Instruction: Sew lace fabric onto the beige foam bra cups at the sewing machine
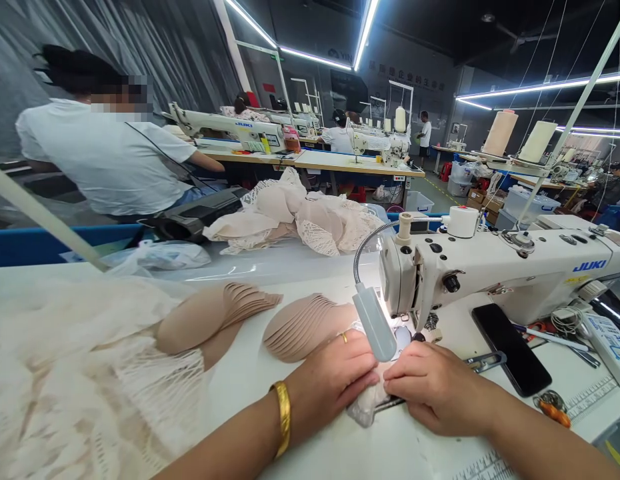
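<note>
My left hand, with a gold ring and bracelet, presses its closed fingers on a pale lace fabric piece. Across from it, my right hand pinches the same fabric beside the needle area. Both hands are at the head end of a white sewing machine. A grey lamp on a bendy neck hangs just above my fingers and hides part of the stitching spot. Left of my left hand lie fanned stacks of beige bra cups, and more beige cups lie farther left.
Cream lace pieces spread over the table's left side. More lace garments are heaped behind. A black phone and thread snips lie to the right. A person in a white shirt sits ahead on the left.
</note>
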### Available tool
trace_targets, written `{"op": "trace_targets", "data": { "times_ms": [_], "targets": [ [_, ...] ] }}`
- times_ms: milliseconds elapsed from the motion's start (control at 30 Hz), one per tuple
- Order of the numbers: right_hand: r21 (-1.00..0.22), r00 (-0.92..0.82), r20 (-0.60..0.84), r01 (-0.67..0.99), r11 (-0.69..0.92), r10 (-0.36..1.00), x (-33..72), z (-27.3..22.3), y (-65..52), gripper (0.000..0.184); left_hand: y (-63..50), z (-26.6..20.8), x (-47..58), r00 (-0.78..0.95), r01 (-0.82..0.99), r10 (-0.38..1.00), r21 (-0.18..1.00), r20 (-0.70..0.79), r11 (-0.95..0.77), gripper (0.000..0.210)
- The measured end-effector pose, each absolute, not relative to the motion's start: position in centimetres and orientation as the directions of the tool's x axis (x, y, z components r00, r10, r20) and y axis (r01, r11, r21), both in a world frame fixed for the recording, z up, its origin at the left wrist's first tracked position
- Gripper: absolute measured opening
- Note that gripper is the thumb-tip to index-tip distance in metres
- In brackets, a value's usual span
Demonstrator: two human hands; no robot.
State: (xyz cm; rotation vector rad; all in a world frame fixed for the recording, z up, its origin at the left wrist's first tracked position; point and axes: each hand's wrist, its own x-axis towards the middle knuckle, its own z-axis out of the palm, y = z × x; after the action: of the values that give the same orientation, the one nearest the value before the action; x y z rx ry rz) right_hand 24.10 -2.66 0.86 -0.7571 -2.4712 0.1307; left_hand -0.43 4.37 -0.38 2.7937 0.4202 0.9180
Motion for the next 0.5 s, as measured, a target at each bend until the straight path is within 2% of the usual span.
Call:
{"op": "trace_targets", "data": {
  "times_ms": [300,500],
  "targets": [
    [-0.282,-0.701,0.478,0.447,0.849,0.528,24.19,0.86,-2.63,0.034,4.6,-0.81,-0.54,0.765,0.163,0.296,0.273,0.572,-0.948,0.026],
    [-0.261,-0.6,0.407,0.647,0.717,0.689,24.01,0.65,-2.47,0.028,4.73,-0.86,-0.4,0.758,0.175,0.311,0.28,0.573,-0.944,0.027]
  ]
}}
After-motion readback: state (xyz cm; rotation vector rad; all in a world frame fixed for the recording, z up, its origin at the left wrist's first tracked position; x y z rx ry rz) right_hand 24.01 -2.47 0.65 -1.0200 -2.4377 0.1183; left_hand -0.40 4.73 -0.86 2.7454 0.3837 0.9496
